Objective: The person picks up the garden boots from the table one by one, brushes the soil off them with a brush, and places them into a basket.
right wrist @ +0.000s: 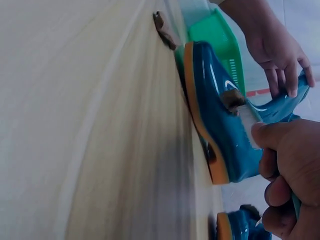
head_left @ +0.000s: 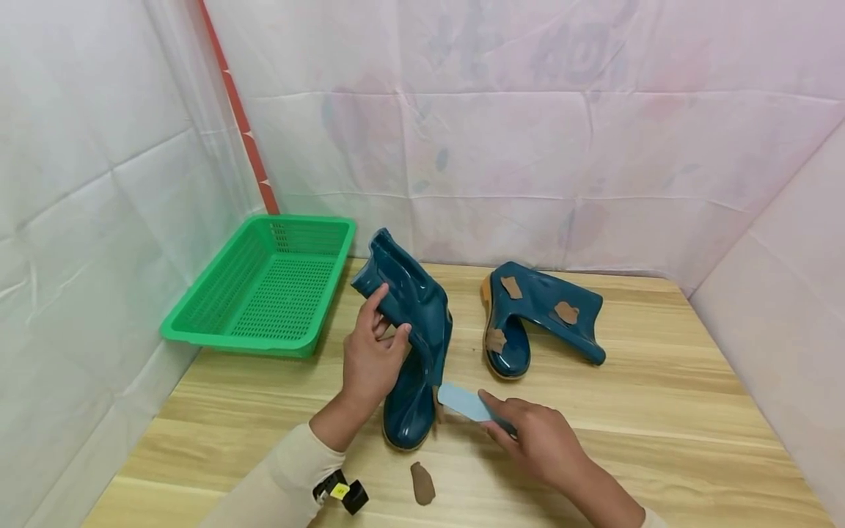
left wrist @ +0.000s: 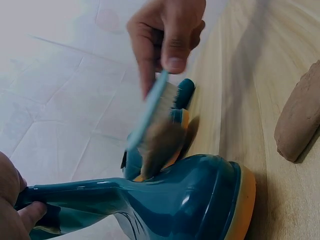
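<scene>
A dark teal rain boot (head_left: 422, 315) with an orange-tan sole stands on the table, its shaft folded and leaning to the back left. My left hand (head_left: 370, 359) grips the shaft with thumb and fingers. In my right hand (head_left: 541, 440) is a light blue brush (head_left: 465, 402) with pale bristles. The right wrist view shows its bristles (right wrist: 248, 122) right at a brown clay lump (right wrist: 232, 100) on the boot's side. From the left wrist, that lump (left wrist: 162, 145) looks blurred and peels away from the boot. A flat brown clay piece (head_left: 422, 484) lies on the table before the toe.
Another teal boot (head_left: 554, 293), dotted with several brown clay patches, lies on its side at the back right. At the back left stands a green perforated basket (head_left: 317, 345). White sheeting (head_left: 488, 147) encloses the wooden table (head_left: 660, 411) at the back and sides.
</scene>
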The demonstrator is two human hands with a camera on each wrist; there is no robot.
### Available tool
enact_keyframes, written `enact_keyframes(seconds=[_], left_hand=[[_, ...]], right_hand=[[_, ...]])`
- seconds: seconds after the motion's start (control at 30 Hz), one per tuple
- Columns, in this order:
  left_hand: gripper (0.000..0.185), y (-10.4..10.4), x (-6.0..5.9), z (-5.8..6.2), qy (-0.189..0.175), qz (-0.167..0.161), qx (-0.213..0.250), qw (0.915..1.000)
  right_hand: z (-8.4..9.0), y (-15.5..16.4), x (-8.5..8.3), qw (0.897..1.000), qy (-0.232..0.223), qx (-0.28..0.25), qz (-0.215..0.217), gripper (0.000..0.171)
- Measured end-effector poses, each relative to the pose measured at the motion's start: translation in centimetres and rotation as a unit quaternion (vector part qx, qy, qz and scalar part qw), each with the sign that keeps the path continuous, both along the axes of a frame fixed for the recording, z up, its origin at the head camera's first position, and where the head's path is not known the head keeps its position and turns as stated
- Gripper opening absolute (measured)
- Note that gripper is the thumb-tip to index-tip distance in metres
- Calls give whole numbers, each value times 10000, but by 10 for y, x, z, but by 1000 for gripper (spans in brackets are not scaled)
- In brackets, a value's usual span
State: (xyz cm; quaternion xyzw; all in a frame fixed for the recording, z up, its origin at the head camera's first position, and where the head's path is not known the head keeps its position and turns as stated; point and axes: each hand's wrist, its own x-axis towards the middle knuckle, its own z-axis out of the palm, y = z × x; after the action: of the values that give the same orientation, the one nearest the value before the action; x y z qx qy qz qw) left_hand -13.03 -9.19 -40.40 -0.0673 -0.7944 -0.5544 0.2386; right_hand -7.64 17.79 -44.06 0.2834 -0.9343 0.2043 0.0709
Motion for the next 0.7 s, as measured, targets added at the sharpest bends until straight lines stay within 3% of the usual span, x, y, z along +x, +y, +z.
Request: enact_keyframes(seconds=[0.17,0.27,0.47,0.7], left_hand=[[72,1,1,0,-21,-8,46,10000],[72,1,1,0,-57,1,48,10000],[72,0,1,-1,-83,35,22,10000],[72,-1,1,-1,-2,-10,21,10000]], right_hand=[[3,-11,-1,9993,68,-225,287,48],[2,-18,-2,9992,-120,-62,373,47],[-1,-14,-1,9984,-517,123,182,45],[0,6,0,9988,-404,236,-164,45]])
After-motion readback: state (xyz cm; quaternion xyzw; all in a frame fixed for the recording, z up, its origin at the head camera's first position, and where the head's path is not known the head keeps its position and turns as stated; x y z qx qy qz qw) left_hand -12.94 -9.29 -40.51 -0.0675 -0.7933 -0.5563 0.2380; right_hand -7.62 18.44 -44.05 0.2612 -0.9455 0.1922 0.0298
